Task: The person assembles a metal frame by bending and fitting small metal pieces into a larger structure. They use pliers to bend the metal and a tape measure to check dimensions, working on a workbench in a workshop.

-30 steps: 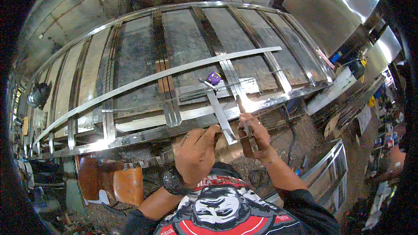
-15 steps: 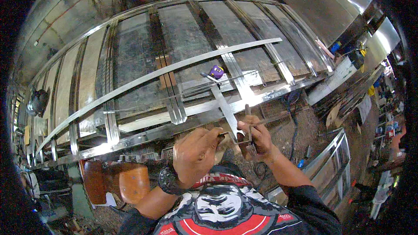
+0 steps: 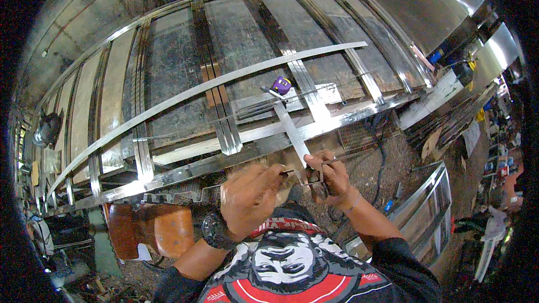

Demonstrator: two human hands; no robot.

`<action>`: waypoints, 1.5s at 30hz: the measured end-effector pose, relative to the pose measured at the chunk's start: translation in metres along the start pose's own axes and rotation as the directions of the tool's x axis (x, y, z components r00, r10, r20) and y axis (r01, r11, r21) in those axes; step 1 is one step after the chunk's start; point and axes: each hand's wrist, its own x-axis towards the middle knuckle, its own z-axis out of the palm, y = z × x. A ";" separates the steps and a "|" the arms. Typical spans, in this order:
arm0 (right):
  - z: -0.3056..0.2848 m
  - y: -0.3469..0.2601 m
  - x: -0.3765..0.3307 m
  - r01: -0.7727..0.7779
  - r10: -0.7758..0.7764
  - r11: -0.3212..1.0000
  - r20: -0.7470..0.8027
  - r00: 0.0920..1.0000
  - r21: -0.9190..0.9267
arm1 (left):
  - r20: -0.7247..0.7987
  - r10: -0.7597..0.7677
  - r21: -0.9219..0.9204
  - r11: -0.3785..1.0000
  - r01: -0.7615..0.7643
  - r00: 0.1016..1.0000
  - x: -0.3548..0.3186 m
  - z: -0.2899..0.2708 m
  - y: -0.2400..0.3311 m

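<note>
My right hand [image 3: 332, 182] is closed around the near end of a flat metal bar [image 3: 292, 133], whose far end rests on the metal frame by a purple tape measure [image 3: 281, 85]. A small angular metal piece [image 3: 312, 180] shows at the bar's near end, against my right fingers. To its left, my left hand [image 3: 250, 193] is closed in a pinch, with a short, thin dark tip [image 3: 288, 172] sticking out toward the bar's end. The rest of that tool is hidden in my fingers, so its kind cannot be made out.
Before me lies a long shiny metal frame [image 3: 261, 139] with several crossbars. A long flat strip [image 3: 224, 78] lies slantwise over it. An orange-brown chair [image 3: 173, 230] stands below at left. A smaller metal frame [image 3: 429, 207] leans at right, near stacked boards [image 3: 429, 126].
The right index finger, earlier stretched up beside the bar, is now bent down at its near end. The left hand stays close by, its tip still near the bar.
</note>
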 end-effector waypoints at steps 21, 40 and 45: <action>0.001 -0.014 -0.003 -0.038 0.018 0.985 0.115 0.993 0.170 | 0.189 0.144 -0.149 0.982 -0.116 0.971 0.004 -0.026 -0.004; 0.001 -0.022 -0.015 -0.083 0.062 0.988 0.153 0.986 0.132 | 0.211 0.167 -0.240 0.964 -0.115 0.963 0.002 -0.022 -0.007; 0.002 -0.021 -0.021 -0.733 0.703 0.510 0.273 0.657 0.449 | 0.129 0.171 -0.116 0.981 -0.156 0.977 -0.002 -0.014 -0.001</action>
